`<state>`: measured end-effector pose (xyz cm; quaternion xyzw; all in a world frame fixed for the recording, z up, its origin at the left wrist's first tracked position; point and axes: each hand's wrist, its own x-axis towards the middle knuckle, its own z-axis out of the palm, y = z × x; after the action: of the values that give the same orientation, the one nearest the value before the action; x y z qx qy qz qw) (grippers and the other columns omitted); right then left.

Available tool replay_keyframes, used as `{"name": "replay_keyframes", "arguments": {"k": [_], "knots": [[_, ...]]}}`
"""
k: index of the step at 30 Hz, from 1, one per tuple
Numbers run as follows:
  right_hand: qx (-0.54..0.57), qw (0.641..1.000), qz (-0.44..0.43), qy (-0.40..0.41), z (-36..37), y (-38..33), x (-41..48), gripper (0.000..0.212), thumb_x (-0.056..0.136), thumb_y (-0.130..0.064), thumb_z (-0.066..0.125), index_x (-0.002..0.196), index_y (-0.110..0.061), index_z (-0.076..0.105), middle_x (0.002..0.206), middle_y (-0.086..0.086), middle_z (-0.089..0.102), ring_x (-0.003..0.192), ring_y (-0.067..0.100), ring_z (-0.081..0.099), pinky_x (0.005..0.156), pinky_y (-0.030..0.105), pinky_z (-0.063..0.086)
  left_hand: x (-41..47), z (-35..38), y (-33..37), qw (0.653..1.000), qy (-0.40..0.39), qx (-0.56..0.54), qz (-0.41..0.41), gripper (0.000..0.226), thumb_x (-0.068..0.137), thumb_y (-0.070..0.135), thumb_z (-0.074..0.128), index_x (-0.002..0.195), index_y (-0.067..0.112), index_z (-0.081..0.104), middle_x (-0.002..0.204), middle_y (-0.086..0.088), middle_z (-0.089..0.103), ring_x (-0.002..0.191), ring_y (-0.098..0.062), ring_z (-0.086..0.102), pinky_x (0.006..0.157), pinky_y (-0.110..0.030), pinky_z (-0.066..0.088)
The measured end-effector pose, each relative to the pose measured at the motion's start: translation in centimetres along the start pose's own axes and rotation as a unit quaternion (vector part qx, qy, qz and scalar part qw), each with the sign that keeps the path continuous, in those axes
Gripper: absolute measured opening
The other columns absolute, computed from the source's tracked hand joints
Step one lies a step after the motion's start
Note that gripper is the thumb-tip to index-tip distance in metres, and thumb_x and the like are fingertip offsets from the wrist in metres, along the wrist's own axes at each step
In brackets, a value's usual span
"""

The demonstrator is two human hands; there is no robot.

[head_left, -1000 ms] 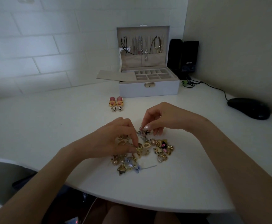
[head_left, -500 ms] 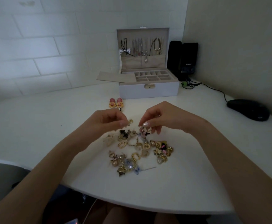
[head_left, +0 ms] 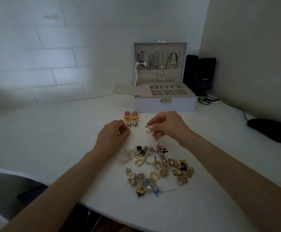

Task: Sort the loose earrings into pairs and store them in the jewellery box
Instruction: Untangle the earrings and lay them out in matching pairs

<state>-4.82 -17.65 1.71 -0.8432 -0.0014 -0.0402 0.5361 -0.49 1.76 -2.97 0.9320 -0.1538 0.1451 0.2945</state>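
Seen from the head camera: pinching a small gold earring (head_left: 147, 131) between thumb and forefinger of the right hand (head_left: 169, 126), over the white table (head_left: 52, 139). Curling the left hand (head_left: 113, 133) beside it, thumb against forefinger, with no telling whether anything sits in that pinch. Heaped nearer the body, the loose earrings (head_left: 156, 166); side by side before the open jewellery box (head_left: 164, 104), a pink-and-gold pair (head_left: 130, 118).

Tiny blurred item (head_left: 129, 130), perhaps an earring, mostly hidden within left hand (head_left: 114, 132).
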Motion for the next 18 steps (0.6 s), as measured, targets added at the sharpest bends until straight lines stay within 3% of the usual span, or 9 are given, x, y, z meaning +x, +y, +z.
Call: {"name": "replay_keyframes", "arguments": {"k": [4, 7, 9, 13, 16, 18], "knots": [[-0.091, 0.995, -0.012, 0.029, 2.3, -0.4, 2.1, 0.008, 0.075, -0.009, 0.075, 0.08, -0.013, 0.072, 0.079, 0.0, 0.068, 0.077, 0.012, 0.062, 0.073, 0.025, 0.05, 0.0, 0.1, -0.2, 1.0, 0.009, 0.003, 0.013, 0.007, 0.087, 0.026, 0.059, 0.081, 0.026, 0.056, 0.082, 0.01, 0.053, 0.07, -0.003, 0.046, 0.059, -0.018, 0.035], [-0.143, 0.989, -0.013, 0.041, 3.9, -0.6, 3.0, 0.01, 0.078, -0.008, 0.071, 0.087, -0.01, 0.074, 0.095, 0.006, 0.07, 0.093, 0.019, 0.062, 0.08, 0.026, 0.048, 0.0, 0.1, -0.3, 1.0, 0.01, -0.008, 0.025, 0.007, 0.087, 0.024, 0.059, 0.082, 0.028, 0.058, 0.082, 0.012, 0.052, 0.067, 0.001, 0.044, 0.059, -0.014, 0.034], [-0.156, 0.986, -0.011, 0.051, 4.6, -0.6, 3.5, 0.01, 0.079, -0.003, 0.068, 0.088, -0.005, 0.074, 0.097, 0.011, 0.07, 0.094, 0.023, 0.064, 0.084, 0.031, 0.052, 0.1, 0.2, -0.4, 0.999, 0.011, -0.011, 0.033, 0.006, 0.087, 0.022, 0.06, 0.083, 0.026, 0.06, 0.082, 0.013, 0.05, 0.067, 0.001, 0.044, 0.06, -0.014, 0.034], [-0.16, 0.985, -0.004, 0.061, 5.3, -0.4, 3.9, 0.009, 0.079, 0.001, 0.065, 0.084, 0.001, 0.072, 0.092, 0.018, 0.07, 0.089, 0.029, 0.066, 0.081, 0.041, 0.056, 0.2, 0.3, -0.6, 0.999, 0.014, -0.014, 0.043, 0.005, 0.086, 0.019, 0.061, 0.086, 0.023, 0.063, 0.083, 0.012, 0.049, 0.069, 0.003, 0.044, 0.061, -0.014, 0.034], [-0.158, 0.986, -0.01, 0.059, 5.0, -0.4, 3.4, 0.009, 0.081, -0.002, 0.065, 0.086, -0.003, 0.072, 0.094, 0.015, 0.07, 0.091, 0.026, 0.066, 0.077, 0.035, 0.056, 0.3, 0.4, -0.6, 0.999, 0.012, -0.013, 0.044, 0.006, 0.086, 0.019, 0.061, 0.09, 0.022, 0.065, 0.085, 0.011, 0.049, 0.069, 0.003, 0.044, 0.061, -0.014, 0.034], [-0.161, 0.985, -0.022, 0.048, 4.3, -0.8, 2.7, 0.008, 0.083, -0.009, 0.066, 0.088, -0.008, 0.072, 0.096, 0.01, 0.069, 0.091, 0.021, 0.065, 0.061, 0.024, 0.051, 0.2, 0.2, -0.4, 0.998, 0.018, -0.015, 0.051, 0.007, 0.086, 0.021, 0.06, 0.092, 0.022, 0.064, 0.086, 0.011, 0.05, 0.069, 0.001, 0.045, 0.062, -0.019, 0.036]]}}
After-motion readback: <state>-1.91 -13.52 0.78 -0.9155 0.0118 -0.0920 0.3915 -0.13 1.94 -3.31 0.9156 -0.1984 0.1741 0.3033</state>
